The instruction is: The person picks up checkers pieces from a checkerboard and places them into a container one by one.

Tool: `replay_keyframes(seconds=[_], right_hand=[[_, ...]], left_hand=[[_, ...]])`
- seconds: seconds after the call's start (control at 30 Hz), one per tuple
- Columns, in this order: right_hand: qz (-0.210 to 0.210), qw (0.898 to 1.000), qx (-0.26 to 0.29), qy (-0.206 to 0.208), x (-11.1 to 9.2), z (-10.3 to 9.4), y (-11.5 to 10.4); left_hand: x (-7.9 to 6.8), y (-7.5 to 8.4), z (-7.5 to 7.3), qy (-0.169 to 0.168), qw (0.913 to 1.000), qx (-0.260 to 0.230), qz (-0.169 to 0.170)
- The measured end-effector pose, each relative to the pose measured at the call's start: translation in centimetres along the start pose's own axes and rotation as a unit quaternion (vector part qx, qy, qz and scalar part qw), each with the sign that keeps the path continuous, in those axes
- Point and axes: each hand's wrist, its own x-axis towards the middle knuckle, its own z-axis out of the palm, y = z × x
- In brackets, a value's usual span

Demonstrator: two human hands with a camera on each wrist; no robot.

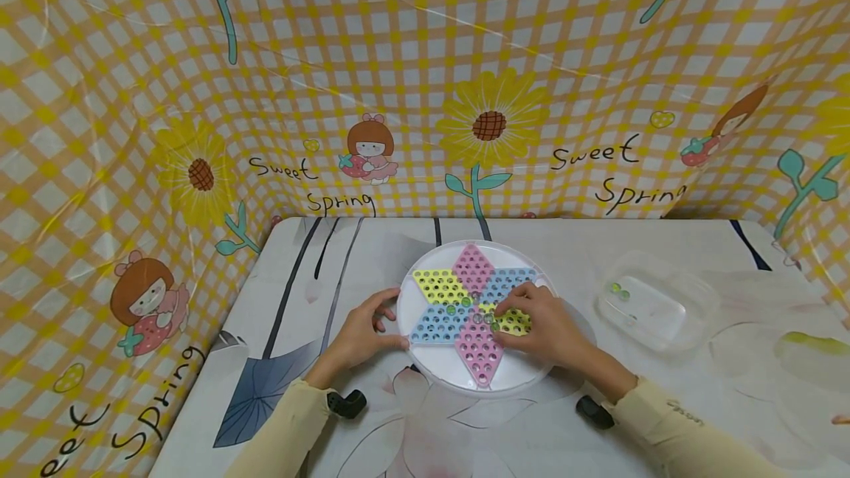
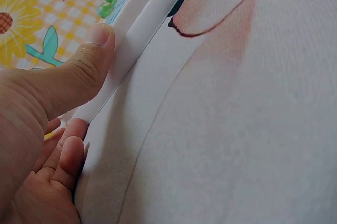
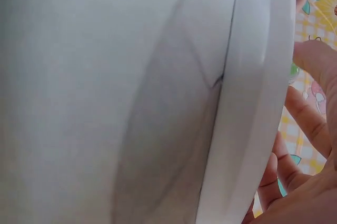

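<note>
A round white Chinese checkers board (image 1: 434, 361) with a pink, yellow and blue star lies on the table. My left hand (image 1: 364, 327) grips its left edge. In the left wrist view the thumb (image 2: 87, 69) rests on the rim, and the other fingers are curled beside and below it. Over the yellow point at the lower right, my right hand (image 1: 541, 323) pinches a green marble (image 1: 494, 326) between thumb and fingertip. Green marbles (image 1: 466, 302) and clear marbles (image 1: 478, 319) sit in holes near the star's centre. In the right wrist view, the board's rim partly hides the pinched marble (image 3: 294, 70).
A clear plastic tub (image 1: 707, 308) stands to the right of the board, with green marbles (image 1: 620, 291) inside at its left. The table (image 1: 531, 441) has a floral cover. A checked yellow cloth (image 1: 425, 43) hangs behind and at both sides.
</note>
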Motion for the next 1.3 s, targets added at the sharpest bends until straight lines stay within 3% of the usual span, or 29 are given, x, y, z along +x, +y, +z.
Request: replay_keyframes(seconds=[0.8, 1.3], right_hand=[[-0.025, 0.999, 0.010, 0.019, 0.0, 0.1, -0.1], [-0.055, 0.996, 0.074, -0.008, 0.4, -2.0, 0.2]], left_hand=[[0.1, -0.1, 0.1, -0.001, 1.0000, 0.005, 0.000], [0.0, 0.3, 0.0, -0.002, 1.0000, 0.000, -0.005]])
